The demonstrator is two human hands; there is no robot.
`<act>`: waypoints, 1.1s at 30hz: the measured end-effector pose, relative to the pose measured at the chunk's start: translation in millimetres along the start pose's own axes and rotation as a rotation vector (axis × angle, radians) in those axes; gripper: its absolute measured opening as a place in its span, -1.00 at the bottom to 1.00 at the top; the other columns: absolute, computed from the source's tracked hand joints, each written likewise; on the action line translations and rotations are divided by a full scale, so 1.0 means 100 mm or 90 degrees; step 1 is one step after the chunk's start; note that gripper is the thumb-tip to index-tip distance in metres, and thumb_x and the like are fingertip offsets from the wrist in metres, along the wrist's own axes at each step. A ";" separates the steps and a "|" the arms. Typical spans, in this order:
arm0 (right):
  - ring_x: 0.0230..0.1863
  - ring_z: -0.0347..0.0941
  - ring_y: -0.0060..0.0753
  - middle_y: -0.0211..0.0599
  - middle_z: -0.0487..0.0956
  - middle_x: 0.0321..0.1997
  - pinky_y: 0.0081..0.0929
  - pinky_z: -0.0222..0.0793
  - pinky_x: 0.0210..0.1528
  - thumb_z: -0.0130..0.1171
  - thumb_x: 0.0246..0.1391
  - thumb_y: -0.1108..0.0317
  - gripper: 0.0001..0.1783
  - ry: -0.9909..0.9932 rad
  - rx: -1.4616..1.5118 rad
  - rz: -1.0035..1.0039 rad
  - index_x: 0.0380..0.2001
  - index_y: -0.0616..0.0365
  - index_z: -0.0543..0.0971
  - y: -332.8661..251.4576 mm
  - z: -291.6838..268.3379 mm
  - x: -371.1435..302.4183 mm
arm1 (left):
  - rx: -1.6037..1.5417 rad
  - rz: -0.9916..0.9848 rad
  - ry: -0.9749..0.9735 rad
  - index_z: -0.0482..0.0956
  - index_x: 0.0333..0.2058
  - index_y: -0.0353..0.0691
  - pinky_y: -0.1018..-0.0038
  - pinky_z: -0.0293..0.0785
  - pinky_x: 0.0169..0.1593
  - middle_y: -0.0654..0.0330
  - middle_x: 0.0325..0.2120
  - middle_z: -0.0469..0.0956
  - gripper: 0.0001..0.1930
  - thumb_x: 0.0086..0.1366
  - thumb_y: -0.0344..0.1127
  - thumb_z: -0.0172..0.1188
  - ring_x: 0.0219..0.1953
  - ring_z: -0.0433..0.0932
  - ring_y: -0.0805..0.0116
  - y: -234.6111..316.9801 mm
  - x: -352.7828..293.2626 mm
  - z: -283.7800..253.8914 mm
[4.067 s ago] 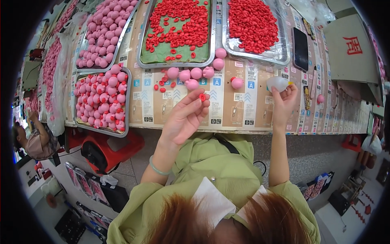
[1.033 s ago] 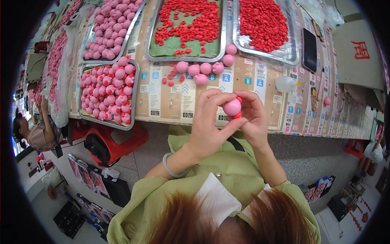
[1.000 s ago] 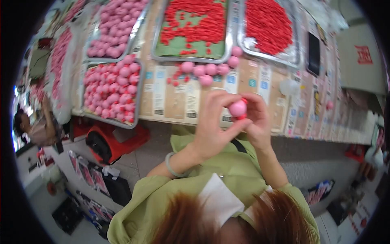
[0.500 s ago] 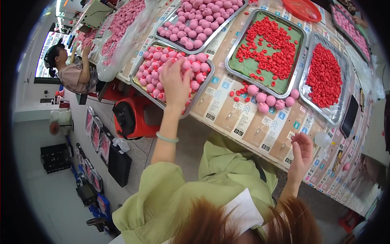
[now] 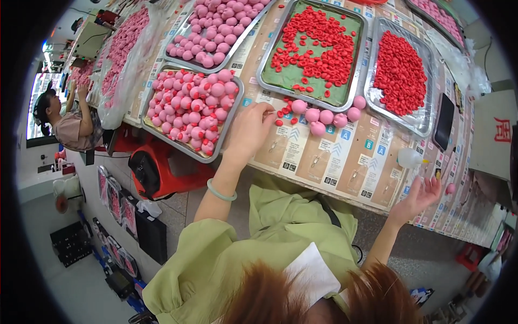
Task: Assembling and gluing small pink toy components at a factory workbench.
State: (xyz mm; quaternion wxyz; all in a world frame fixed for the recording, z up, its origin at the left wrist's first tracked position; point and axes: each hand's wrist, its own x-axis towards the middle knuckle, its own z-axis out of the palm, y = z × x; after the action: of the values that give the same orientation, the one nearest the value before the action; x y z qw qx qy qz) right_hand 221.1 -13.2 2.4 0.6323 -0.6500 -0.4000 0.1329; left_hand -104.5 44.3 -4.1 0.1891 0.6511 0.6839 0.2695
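Right now the left hand [image 5: 249, 128] rests on the worktop [image 5: 345, 162], fingers pinched at small red pieces [image 5: 284, 110] beside 6 pink balls [image 5: 325, 115]. Her right hand [image 5: 422, 195] hovers open and empty near a small white bottle [image 5: 409, 158].

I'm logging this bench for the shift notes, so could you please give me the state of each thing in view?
Left hand: fingertips pinching at small red pieces on the table.
Right hand: open, empty, beside the small bottle.
Small bottle: lying on its side.
Near tray of pink balls: heaped full.
Green-lined tray: partly covered with red caps.
Row of pink balls: loose on the table.
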 end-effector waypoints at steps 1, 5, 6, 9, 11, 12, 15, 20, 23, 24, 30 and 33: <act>-0.04 0.12 -0.44 -0.27 0.19 -0.08 -0.55 0.05 0.00 0.01 -0.07 0.52 -0.46 -0.050 0.015 0.032 0.01 0.21 0.09 0.14 -0.05 0.06 | 0.042 -0.049 -0.036 0.46 -0.39 -0.32 0.47 0.35 -0.32 0.07 -0.47 0.46 -0.85 0.05 -0.40 0.07 -0.41 0.46 0.25 0.04 0.01 0.04; 0.03 0.09 -0.44 -0.22 0.17 -0.02 -0.54 0.02 0.03 0.02 -0.09 0.53 -0.42 -0.138 -0.044 0.044 0.03 0.24 0.07 0.22 -0.01 0.10 | -0.056 0.066 0.119 0.47 -0.41 -0.29 0.32 0.34 -0.30 0.06 -0.44 0.45 -0.86 0.02 -0.40 0.05 -0.38 0.44 0.11 0.23 0.28 0.13; 0.00 0.13 -0.45 -0.23 0.20 -0.04 -0.55 0.05 0.01 0.03 -0.09 0.52 -0.43 -0.157 0.002 0.077 0.02 0.24 0.09 0.26 0.04 0.10 | -0.059 0.065 0.121 0.47 -0.41 -0.29 0.32 0.34 -0.30 0.06 -0.44 0.45 -0.86 0.02 -0.40 0.05 -0.38 0.44 0.11 0.23 0.39 0.19; -0.07 0.22 -0.47 -0.24 0.28 -0.09 -0.57 0.12 -0.04 0.03 -0.08 0.51 -0.46 -0.191 0.095 0.139 -0.01 0.25 0.12 0.38 0.15 0.10 | -0.035 0.049 0.076 0.49 -0.44 -0.26 0.31 0.34 -0.30 0.09 -0.47 0.45 -0.87 0.00 -0.37 0.06 -0.37 0.43 0.13 0.27 0.69 0.36; -0.14 0.27 -0.51 -0.28 0.34 -0.16 -0.59 0.17 -0.09 0.02 -0.07 0.51 -0.58 -0.188 0.115 0.167 -0.09 0.26 0.22 0.41 0.18 0.11 | 0.064 0.020 -0.025 0.50 -0.48 -0.24 0.32 0.34 -0.30 0.09 -0.47 0.46 -0.87 -0.02 -0.35 0.08 -0.37 0.44 0.16 0.33 0.79 0.42; -0.14 0.27 -0.51 -0.28 0.34 -0.16 -0.59 0.17 -0.09 0.02 -0.07 0.51 -0.58 -0.185 0.113 0.166 -0.09 0.26 0.22 0.42 0.18 0.12 | 0.061 0.023 -0.027 0.50 -0.48 -0.24 0.32 0.34 -0.30 0.09 -0.47 0.46 -0.87 -0.02 -0.35 0.08 -0.37 0.44 0.16 0.32 0.81 0.46; -0.17 0.29 -0.53 -0.29 0.36 -0.19 -0.60 0.19 -0.11 0.02 -0.06 0.49 -0.67 -0.178 0.134 0.222 -0.17 0.26 0.28 0.37 0.17 0.13 | 0.120 0.078 -0.030 0.49 -0.45 -0.22 0.32 0.35 -0.30 0.08 -0.45 0.47 -0.86 -0.04 -0.35 0.09 -0.41 0.44 0.13 0.27 0.83 0.55; -0.17 0.32 -0.45 -0.26 0.40 -0.24 -0.50 0.19 -0.07 0.00 -0.06 0.49 -0.61 -0.186 0.237 0.198 -0.10 0.27 0.27 -0.03 0.16 0.02 | -0.554 -0.138 -0.086 0.45 -0.40 -0.27 0.53 0.40 -0.39 0.18 -0.47 0.49 -0.87 0.02 -0.42 0.08 -0.47 0.48 0.38 0.47 0.57 0.33; -0.13 0.34 -0.31 -0.19 0.39 -0.22 -0.38 0.20 -0.04 -0.02 -0.06 0.44 -0.53 -0.275 0.347 0.305 -0.03 0.28 0.20 -0.22 0.18 -0.08 | -0.748 -0.233 -0.229 0.42 -0.34 -0.34 0.67 0.39 -0.43 0.20 -0.45 0.47 -0.87 0.10 -0.45 0.01 -0.47 0.45 0.51 0.65 0.20 0.25; -0.13 0.34 -0.31 -0.19 0.39 -0.22 -0.38 0.20 -0.04 -0.02 -0.06 0.44 -0.53 -0.271 0.346 0.308 -0.03 0.28 0.20 -0.26 0.19 -0.11 | -0.848 -0.284 -0.284 0.42 -0.32 -0.32 0.67 0.40 -0.43 0.19 -0.43 0.47 -0.86 0.12 -0.44 -0.01 -0.47 0.46 0.51 0.69 0.07 0.23; -0.25 0.40 -0.21 -0.11 0.40 -0.24 -0.30 0.37 -0.23 0.00 -0.07 0.33 -0.40 -0.471 0.392 0.460 0.05 0.27 0.08 -0.47 0.25 -0.25 | -1.064 -0.447 -0.415 0.36 -0.25 -0.27 0.72 0.44 -0.41 0.22 -0.40 0.45 -0.84 0.18 -0.42 -0.05 -0.44 0.48 0.53 0.76 -0.31 0.28; -0.30 0.41 -0.27 -0.15 0.42 -0.30 -0.41 0.39 -0.28 0.06 -0.12 0.38 -0.41 -0.444 0.348 0.465 0.01 0.27 0.13 -0.60 0.31 -0.29 | -1.065 -0.521 -0.392 0.35 -0.29 -0.26 0.72 0.45 -0.40 0.21 -0.42 0.44 -0.87 0.16 -0.43 -0.04 -0.45 0.48 0.53 0.77 -0.34 0.32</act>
State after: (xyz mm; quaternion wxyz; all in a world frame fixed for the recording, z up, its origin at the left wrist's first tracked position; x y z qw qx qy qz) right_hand 160.4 -18.1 43.0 0.5212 -0.4766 -0.2858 0.6477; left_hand -21.7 15.2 14.9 0.8385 0.0615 0.3659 0.3990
